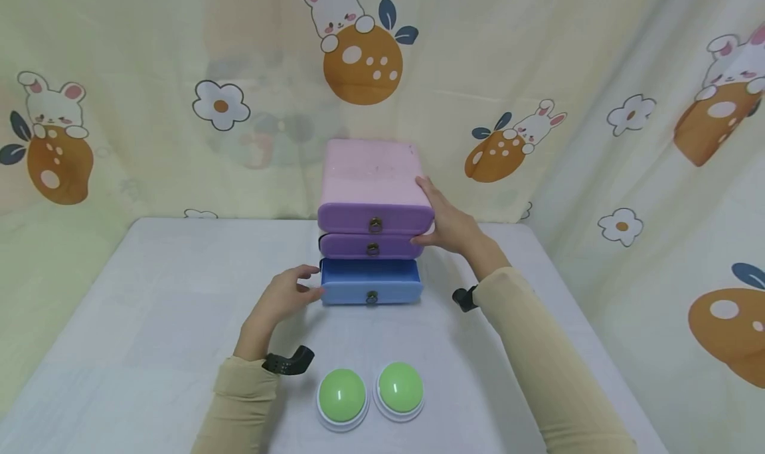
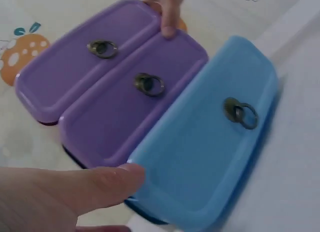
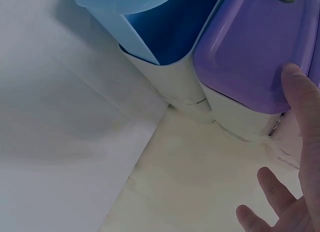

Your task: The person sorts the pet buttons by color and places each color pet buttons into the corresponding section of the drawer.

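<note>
A small stacked drawer cabinet (image 1: 372, 172) with a pink top stands against the back curtain. Its lowest blue drawer (image 1: 343, 293) is pulled out, and the blue inside shows bare. Above it, the middle purple drawer (image 1: 345, 247) and the top purple drawer (image 1: 346, 220) are closed; each front bears a bronze ring pull. My left hand (image 1: 279, 300) is at the blue drawer's left end, thumb (image 2: 120, 181) at the front's edge. On the other side, my right hand (image 1: 451, 225) spreads along the cabinet, its thumb (image 3: 296, 84) resting on the middle drawer's front.
Two green dome buttons with white bases, a left one (image 1: 342, 395) and a right one (image 1: 401, 389), sit in front of the cabinet. A white cloth covers the table (image 1: 179, 295). Printed curtains (image 1: 269, 162) hang behind and at the right.
</note>
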Demonstrator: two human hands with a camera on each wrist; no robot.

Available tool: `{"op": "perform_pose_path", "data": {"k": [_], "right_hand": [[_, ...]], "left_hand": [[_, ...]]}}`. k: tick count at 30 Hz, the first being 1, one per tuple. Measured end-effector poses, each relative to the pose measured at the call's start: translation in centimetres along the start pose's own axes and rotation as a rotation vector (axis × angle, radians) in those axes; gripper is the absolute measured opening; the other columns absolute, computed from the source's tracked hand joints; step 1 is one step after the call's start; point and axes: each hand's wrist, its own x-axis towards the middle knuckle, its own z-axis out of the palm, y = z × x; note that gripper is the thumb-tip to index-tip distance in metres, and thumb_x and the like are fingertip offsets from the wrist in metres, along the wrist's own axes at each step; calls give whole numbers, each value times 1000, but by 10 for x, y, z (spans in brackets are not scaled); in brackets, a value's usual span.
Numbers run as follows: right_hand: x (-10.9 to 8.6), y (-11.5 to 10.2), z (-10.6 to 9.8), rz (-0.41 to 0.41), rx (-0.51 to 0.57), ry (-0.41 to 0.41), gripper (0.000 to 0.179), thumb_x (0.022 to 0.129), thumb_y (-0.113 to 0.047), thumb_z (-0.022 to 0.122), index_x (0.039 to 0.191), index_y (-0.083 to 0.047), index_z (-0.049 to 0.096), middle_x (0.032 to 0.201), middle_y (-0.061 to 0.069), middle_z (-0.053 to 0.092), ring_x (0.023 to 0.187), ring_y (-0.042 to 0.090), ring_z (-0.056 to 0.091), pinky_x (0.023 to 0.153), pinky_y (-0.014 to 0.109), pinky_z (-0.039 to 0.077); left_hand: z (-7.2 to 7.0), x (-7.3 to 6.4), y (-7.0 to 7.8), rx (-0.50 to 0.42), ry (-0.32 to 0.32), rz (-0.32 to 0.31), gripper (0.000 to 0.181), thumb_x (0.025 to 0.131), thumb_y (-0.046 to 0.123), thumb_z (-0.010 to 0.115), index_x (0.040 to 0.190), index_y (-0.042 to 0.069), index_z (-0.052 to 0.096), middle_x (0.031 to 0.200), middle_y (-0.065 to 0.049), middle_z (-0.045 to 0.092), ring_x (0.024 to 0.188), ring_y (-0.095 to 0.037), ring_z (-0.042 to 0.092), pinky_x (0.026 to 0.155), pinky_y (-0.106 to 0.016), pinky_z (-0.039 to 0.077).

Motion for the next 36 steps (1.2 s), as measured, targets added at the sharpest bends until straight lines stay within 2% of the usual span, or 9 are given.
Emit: {"op": "perform_pose_path", "data": {"k": [3, 6, 8, 11, 15, 20, 30, 36], "right_hand": [[0, 1, 1, 1, -2, 3, 122, 72, -36, 82, 148, -42, -14, 160, -10, -10, 147, 28, 15, 111, 60, 28], [0, 2, 2, -6, -5, 10, 123, 72, -36, 82, 148, -42, -14, 160, -10, -10, 147, 29, 15, 110, 60, 28], [1, 3, 3, -12, -7, 14, 123, 72, -36, 82, 148, -42, -14, 160, -9, -10, 147, 28, 14, 110, 60, 28], [1, 3, 3, -14, 4, 16, 122, 72, -35, 82, 148, -43, -13, 160, -9, -10, 147, 28, 14, 111, 59, 28], [0, 2, 3, -11, 11, 11, 122, 73, -34, 82, 147, -43, -13, 160, -9, -12, 147, 27, 14, 111, 59, 29], [0, 4, 3, -16, 1, 15, 122, 72, -35, 82, 148, -43, -13, 160, -8, -11, 147, 27, 14, 111, 57, 29], [1, 4, 3, -9, 19, 16, 122, 72, -35, 82, 147, -45, -14, 160, -11, -12, 147, 27, 14, 110, 60, 29], [0, 3, 3, -3, 15, 17, 122, 72, -34, 82, 147, -44, -13, 160, -10, -11, 147, 28, 15, 110, 60, 29]], "left_hand": [[11, 2, 6, 47, 81, 51, 54, 85, 27, 69, 131, 5, 53, 131, -22, 55, 109, -35, 61, 87, -46, 52], [22, 2, 19, 125, 187, 159, 44, 82, 23, 72, 121, 6, 61, 123, -17, 59, 110, -32, 59, 91, -46, 50], [28, 1, 28, 196, 221, 223, 34, 82, 22, 73, 112, 9, 68, 117, -13, 62, 109, -30, 60, 92, -45, 50], [37, 0, 35, 302, 205, 272, 26, 81, 20, 75, 106, 12, 71, 110, -7, 65, 106, -27, 61, 92, -41, 50], [43, 1, 36, 368, 198, 281, 27, 80, 20, 76, 106, 13, 71, 106, -6, 68, 102, -26, 63, 90, -39, 51], [43, 1, 35, 366, 221, 290, 25, 80, 16, 76, 103, 12, 72, 102, -7, 68, 99, -27, 63, 87, -41, 52], [41, 2, 32, 320, 260, 359, 14, 78, 4, 75, 90, 11, 76, 87, -4, 72, 85, -23, 68, 80, -38, 55], [38, -1, 34, 346, 264, 393, 13, 76, 5, 76, 87, 12, 77, 83, -3, 72, 82, -22, 69, 76, -37, 56]]}}
